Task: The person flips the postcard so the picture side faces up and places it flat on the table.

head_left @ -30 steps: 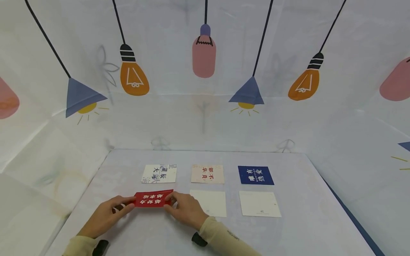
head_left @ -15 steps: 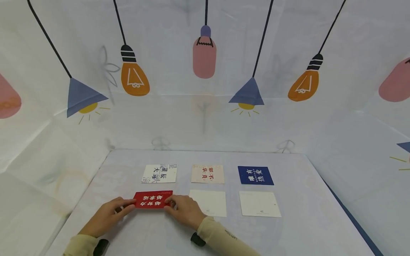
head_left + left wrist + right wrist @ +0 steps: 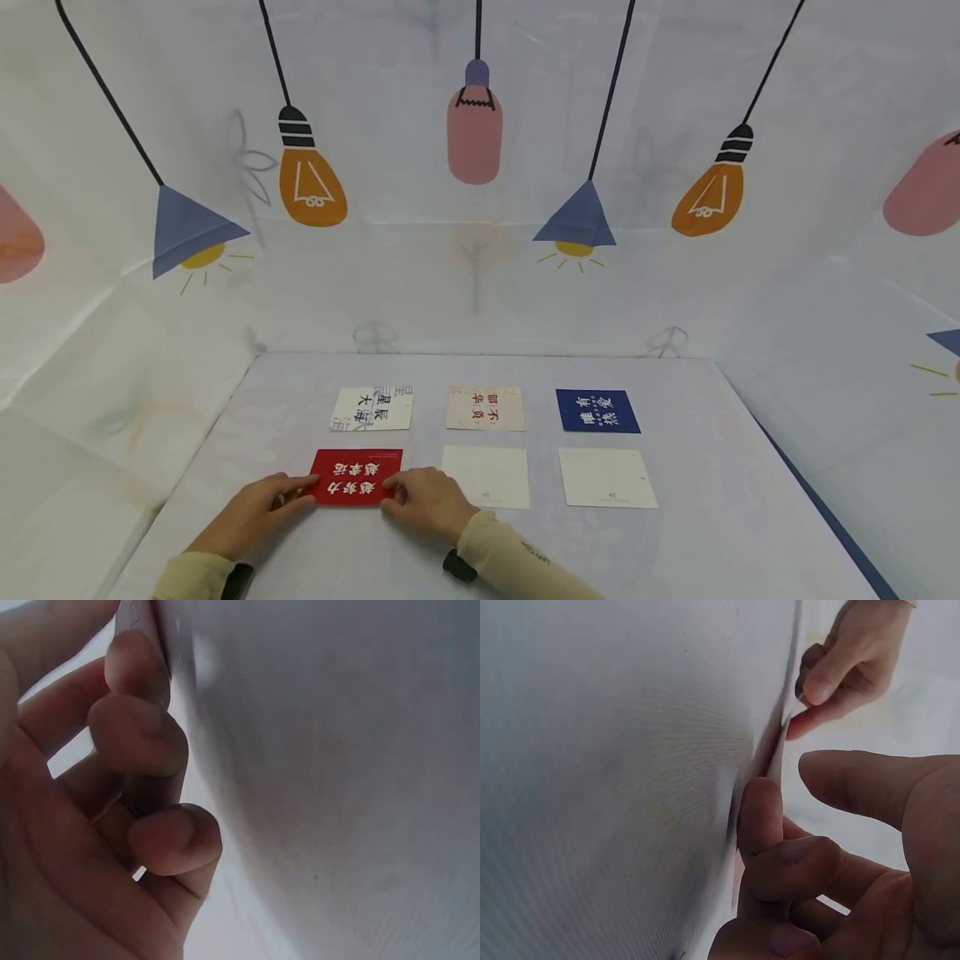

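Observation:
A red card (image 3: 352,478) with white Chinese characters lies low over the table in the head view, between the two hands. The left hand (image 3: 255,510) pinches its left edge; in the left wrist view the fingertips (image 3: 136,667) are up against a pale strip of the card (image 3: 136,616). At the opposite edge, the right hand (image 3: 429,502) holds the card with curled fingers. The right wrist view shows an index fingertip (image 3: 760,814) at the card's thin edge and the thumb (image 3: 847,784) apart from the other fingers.
Behind the red card lies a white card (image 3: 372,409) with dark characters. To its right are a beige card (image 3: 485,408) and a dark blue card (image 3: 597,411). Two blank-looking cream cards (image 3: 486,477) lie right of the right hand. A lamp-printed white sheet (image 3: 480,275) hangs behind the table (image 3: 720,517).
The red card has come down from a tilted position to nearly flat, its near edge lowering toward the person. Both hands have moved slightly down with it.

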Motion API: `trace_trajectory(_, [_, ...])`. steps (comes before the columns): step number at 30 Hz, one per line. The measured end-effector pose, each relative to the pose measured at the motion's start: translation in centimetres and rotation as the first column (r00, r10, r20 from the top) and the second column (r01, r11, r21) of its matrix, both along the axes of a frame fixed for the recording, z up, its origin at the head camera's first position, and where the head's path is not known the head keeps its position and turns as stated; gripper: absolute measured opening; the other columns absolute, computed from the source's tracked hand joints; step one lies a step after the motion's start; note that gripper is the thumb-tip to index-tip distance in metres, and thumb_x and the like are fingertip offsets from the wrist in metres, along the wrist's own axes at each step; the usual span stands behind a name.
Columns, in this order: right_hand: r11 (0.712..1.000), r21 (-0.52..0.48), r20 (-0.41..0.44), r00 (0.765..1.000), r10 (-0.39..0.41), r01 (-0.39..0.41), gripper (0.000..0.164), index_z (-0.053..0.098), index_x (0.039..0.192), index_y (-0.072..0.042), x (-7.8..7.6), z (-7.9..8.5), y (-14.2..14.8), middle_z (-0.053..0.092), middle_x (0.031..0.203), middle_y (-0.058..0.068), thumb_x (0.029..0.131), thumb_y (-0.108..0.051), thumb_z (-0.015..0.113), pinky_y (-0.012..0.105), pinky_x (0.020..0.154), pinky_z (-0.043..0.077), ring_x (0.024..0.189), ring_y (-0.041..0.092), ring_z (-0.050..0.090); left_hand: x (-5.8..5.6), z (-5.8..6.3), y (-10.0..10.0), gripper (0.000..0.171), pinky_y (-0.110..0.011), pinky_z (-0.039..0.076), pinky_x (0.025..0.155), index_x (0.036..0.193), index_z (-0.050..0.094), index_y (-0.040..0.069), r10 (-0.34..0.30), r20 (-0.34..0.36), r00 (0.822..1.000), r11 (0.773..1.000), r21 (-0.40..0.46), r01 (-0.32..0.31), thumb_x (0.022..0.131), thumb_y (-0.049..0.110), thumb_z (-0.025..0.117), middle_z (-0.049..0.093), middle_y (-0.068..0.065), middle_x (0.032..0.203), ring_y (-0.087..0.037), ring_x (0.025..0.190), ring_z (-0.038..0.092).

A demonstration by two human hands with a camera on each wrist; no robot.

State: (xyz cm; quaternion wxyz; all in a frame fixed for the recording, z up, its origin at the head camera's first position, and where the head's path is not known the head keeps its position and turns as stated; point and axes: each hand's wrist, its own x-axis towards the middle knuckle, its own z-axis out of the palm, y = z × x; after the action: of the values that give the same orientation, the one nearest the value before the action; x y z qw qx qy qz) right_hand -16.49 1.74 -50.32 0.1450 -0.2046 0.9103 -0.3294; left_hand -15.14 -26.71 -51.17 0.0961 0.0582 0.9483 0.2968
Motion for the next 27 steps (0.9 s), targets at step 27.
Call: trace_trajectory(27, [1.000, -0.006, -0.127, 0.992, 0.019, -0.020, 0.027, 0.070, 0.121, -0.022, -0.4, 1.8, 2.6, 0.057, 0.084, -0.017, 0.095, -0.029, 0.071, 0.021, 0.064, 0.045, 0.072, 0.002, 0.051, -1.7, 1.4, 4.7, 0.045, -0.046, 0.055, 0.083, 0.121, 0.071, 0.017, -0.016, -0.246, 0.969, 0.996, -0.088, -0.006, 0.087, 0.045, 0.079, 0.065, 0.001, 0.109, -0.018, 0.094, 0.060])
